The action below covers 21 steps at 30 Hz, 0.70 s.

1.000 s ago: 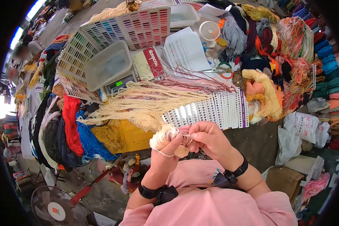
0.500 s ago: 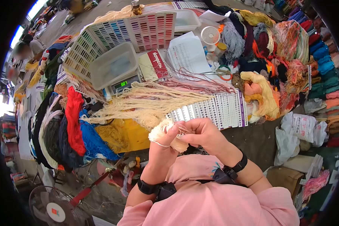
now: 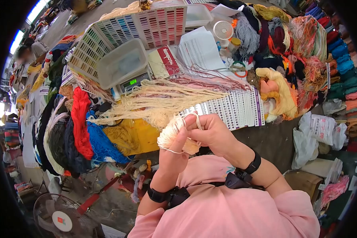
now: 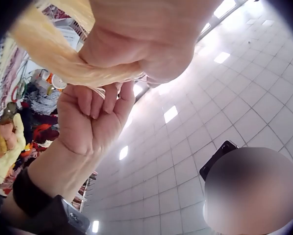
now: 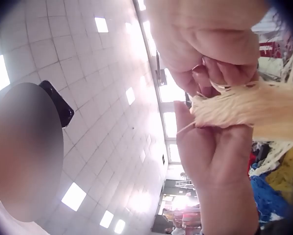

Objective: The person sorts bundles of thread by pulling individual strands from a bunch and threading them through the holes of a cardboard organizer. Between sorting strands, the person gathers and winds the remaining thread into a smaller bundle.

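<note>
A bundled skein of cream yarn [image 3: 170, 134] sits in my left hand [image 3: 173, 154], with the thumb lying over it. Curled fingers of my right hand [image 3: 213, 130] pinch a loose strand of that yarn [image 3: 199, 120] at the skein's right side. In the left wrist view the skein [image 4: 63, 63] passes under the left hand [image 4: 141, 39], and the right hand [image 4: 90, 117] has its fingertips at thin strands. The right wrist view shows the skein's gathered end [image 5: 234, 106] across the left palm [image 5: 215, 156], close beneath the right hand's fingers [image 5: 229, 71].
Long cream yarn [image 3: 162, 95] lies over the table beside white hole-punched cards [image 3: 230, 110]. Behind are a plastic tub [image 3: 123, 65] on a lit scale [image 3: 133, 82], a colour chart [image 3: 158, 29], a notebook [image 3: 164, 61] and scissors [image 3: 238, 69]. Coloured skeins [image 3: 81, 123] hang at the left.
The right hand has moved slightly up, and a loop of strand now arches above the skein. Both hands stay together at the yarn. The scale's readout has gone from 0.06 to 0.08.
</note>
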{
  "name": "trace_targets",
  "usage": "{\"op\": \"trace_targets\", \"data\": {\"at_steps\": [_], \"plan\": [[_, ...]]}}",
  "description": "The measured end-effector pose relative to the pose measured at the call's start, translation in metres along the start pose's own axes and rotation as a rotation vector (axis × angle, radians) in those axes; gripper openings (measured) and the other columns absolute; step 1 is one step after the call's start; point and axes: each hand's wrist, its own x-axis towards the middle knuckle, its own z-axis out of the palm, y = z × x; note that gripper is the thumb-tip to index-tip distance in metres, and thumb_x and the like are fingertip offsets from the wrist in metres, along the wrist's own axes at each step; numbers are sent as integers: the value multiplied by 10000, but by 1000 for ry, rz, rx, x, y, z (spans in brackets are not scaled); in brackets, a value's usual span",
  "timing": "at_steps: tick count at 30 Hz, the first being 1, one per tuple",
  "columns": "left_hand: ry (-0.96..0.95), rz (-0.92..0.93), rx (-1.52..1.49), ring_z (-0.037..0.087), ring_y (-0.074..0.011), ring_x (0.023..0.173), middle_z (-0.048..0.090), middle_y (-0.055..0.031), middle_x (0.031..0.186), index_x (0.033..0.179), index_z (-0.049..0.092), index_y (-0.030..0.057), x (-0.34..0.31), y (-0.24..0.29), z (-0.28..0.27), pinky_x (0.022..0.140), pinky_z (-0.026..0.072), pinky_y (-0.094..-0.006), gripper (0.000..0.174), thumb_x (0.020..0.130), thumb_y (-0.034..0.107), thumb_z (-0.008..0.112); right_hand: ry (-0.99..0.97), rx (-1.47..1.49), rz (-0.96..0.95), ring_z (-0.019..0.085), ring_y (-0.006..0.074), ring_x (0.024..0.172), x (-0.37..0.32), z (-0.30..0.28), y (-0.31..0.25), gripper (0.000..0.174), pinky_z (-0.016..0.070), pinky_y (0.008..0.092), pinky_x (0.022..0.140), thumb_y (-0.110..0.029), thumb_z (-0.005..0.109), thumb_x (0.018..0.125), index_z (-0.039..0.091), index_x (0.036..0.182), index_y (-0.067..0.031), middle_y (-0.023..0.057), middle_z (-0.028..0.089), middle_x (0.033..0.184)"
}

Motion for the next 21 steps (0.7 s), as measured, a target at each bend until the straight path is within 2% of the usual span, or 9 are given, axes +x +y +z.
{"op": "trace_targets", "data": {"at_steps": [1, 4, 7, 10, 13, 16, 21], "plan": [[15, 13, 50, 482, -203, 972, 457, -140, 1128, 1125, 418, -53, 0, 2, 1, 809, 410, -322, 420, 850, 264, 418, -12, -19, -9, 452, 25, 525, 1, 0, 1, 108, 333, 166, 425, -93, 545, 748, 573, 811, -9, -12, 532, 650], [13, 1, -158, 468, -218, 1002, 418, -150, 1173, 1114, 426, -51, -1, 3, 1, 818, 406, -325, 400, 843, 243, 436, -1, 77, 2, 463, 28, 547, 0, 3, -2, 139, 350, 164, 439, -70, 524, 743, 572, 854, -2, 0, 537, 680], [-7, 27, -214, 442, -230, 1043, 388, -156, 1203, 1096, 441, -45, -2, 1, -4, 835, 398, -333, 386, 844, 248, 430, -35, 196, 74, 468, 34, 564, -1, -2, -4, 173, 364, 162, 453, -55, 508, 738, 563, 888, 12, 14, 543, 720], [-13, 24, -190, 426, -229, 1062, 374, -154, 1213, 1095, 435, -47, -1, 0, -7, 855, 383, -336, 396, 843, 258, 432, -59, 222, 55, 432, 29, 536, 0, -4, 2, 185, 331, 156, 438, -49, 500, 743, 549, 906, 24, 20, 542, 738], [-17, 27, -193, 426, -224, 1065, 383, -151, 1205, 1127, 399, -56, -1, 3, -4, 870, 371, -327, 439, 849, 283, 415, -198, 409, 5, 384, 21, 504, 4, -8, 7, 182, 289, 161, 425, -47, 497, 752, 545, 914, 21, 13, 537, 728], [-7, -25, -277, 437, -219, 1055, 390, -151, 1200, 1159, 361, -62, 0, 4, -5, 880, 361, -313, 481, 854, 308, 394, -235, 523, 68, 340, 18, 483, 6, -14, 8, 197, 253, 170, 418, -59, 506, 761, 538, 941, 12, 0, 529, 723], [7, 40, -162, 456, -214, 1036, 415, -153, 1176, 1171, 347, -65, 0, 0, 2, 858, 382, -305, 519, 843, 332, 403, -36, 106, 7, 426, 25, 527, 0, 6, -2, 137, 324, 174, 450, -78, 544, 751, 582, 854, 5, -4, 548, 693]]}}
